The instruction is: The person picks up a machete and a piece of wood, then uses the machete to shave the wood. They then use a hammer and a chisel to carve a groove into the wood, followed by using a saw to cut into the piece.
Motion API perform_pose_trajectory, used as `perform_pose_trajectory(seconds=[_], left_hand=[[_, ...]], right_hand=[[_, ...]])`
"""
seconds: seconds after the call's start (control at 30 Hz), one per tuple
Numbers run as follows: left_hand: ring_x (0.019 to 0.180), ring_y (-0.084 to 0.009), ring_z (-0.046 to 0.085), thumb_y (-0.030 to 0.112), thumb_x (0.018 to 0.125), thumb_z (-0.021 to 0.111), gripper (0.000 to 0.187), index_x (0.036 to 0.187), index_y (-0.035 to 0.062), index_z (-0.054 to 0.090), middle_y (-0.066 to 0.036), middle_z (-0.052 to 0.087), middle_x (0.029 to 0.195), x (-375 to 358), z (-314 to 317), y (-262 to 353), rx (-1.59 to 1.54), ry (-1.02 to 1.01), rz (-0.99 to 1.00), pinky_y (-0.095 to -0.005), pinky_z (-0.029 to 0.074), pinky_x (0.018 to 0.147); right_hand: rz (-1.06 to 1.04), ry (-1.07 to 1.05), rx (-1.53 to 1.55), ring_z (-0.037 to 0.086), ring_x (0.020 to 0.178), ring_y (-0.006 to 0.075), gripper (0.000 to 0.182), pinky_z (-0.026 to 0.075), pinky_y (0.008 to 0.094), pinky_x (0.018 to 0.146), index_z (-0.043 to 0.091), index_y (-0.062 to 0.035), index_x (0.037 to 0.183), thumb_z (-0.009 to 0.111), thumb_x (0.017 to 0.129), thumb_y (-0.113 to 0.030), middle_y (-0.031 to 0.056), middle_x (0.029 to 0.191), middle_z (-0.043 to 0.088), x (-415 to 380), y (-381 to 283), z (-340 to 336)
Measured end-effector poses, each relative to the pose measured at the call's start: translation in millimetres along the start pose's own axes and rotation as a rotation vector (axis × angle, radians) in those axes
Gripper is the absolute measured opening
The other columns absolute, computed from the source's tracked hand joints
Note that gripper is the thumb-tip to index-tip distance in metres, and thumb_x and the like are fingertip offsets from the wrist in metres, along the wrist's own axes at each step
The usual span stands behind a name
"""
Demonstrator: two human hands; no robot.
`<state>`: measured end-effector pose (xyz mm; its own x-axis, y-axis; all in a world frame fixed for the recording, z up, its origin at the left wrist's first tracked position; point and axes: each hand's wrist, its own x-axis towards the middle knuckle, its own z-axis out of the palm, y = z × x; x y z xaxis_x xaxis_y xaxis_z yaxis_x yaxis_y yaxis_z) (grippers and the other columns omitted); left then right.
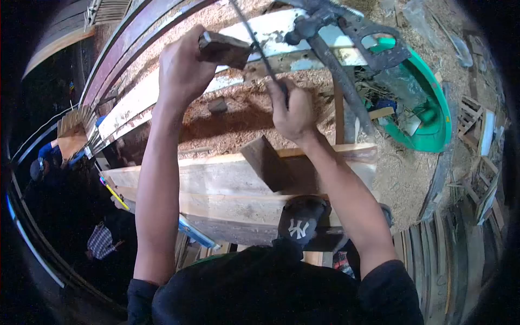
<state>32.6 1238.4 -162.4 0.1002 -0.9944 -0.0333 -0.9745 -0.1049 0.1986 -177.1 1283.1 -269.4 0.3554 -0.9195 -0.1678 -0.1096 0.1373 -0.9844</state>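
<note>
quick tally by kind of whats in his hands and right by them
Hands: 2 (left hand, right hand)
Wood block gripped in the left hand: 1
Thin metal rod gripped in the right hand: 1
Small wood chunk on the sawdust: 1
Green tub: 1
Dark cap: 1
Total: 7

Thin rod (pixel 254 40) runs off the top edge

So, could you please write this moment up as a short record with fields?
left hand: left hand grips a small dark wood block
right hand: right hand holds a thin metal rod set against the block
below the hands: stacked planks strewn with sawdust
right side: green tub with scraps
near the planks: dark cap
</note>
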Motion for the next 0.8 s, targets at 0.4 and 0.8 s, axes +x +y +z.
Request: perform_pose_trajectory(seconds=[0.4,0.8], left_hand=[[0.082,-0.035,0.073,0.012,0.075,0.08,0.025,0.095,0.0058,0.066,-0.017,0.074,0.085,-6.4,0.9,5.5,-0.007,0.024,-0.033,-0.0448,0.056,0.073],[0.082,-0.0349,0.074,0.011,0.075,0.08,0.027,0.094,0.0037,0.063,-0.018,0.074,0.084,-3.3,0.1,5.4,-0.009,0.004,-0.016,-0.0437,0.057,0.072]], right_hand=[[0.088,-0.072,-0.045,0.06,0.056,0.0337,0.058,0.047,0.0443,0.057,0.062,0.0033,0.083,0.051,0.103,-0.05,0.0173,0.061,0.059,-6.3,9.3,2.9],[0.13,-0.026,-0.067,0.047,0.052,0.0194,0.049,0.037,0.0383,0.053,0.06,0.0006,0.081,0.051,0.105,-0.042,0.0068,0.056,0.048,5.5,-1.8,-0.9]])
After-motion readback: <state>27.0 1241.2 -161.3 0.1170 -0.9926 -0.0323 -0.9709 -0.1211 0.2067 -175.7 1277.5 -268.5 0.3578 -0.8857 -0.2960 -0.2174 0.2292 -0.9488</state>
